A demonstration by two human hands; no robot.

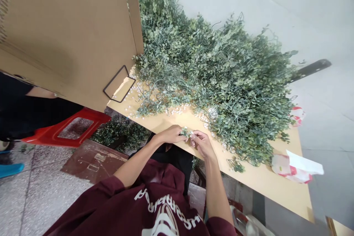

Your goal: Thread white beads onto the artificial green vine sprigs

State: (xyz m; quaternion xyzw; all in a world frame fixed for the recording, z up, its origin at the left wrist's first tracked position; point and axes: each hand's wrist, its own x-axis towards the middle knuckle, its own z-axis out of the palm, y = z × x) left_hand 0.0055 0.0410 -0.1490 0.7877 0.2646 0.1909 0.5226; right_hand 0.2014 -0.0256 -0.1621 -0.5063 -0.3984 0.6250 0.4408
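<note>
My left hand (170, 134) and my right hand (201, 144) meet above the near edge of a pale wooden tabletop (257, 179). Between their fingertips is a small sprig of artificial green leaves (186, 132), pinched from both sides. A large heap of artificial eucalyptus-like foliage (221, 81) covers the far part of the table, just beyond my hands. Small white beads (177, 110) lie scattered on the board along the heap's near edge. My maroon sleeves run down to the bottom of the view.
A large cardboard panel (66, 33) stands at the table's left end, with a black wire frame (118, 84) near its corner. A red stool (66, 132) sits on the floor below. A dark-clothed person (27, 107) stands at left. Red-and-white wrapping (293, 167) lies at right, beside a grey wall.
</note>
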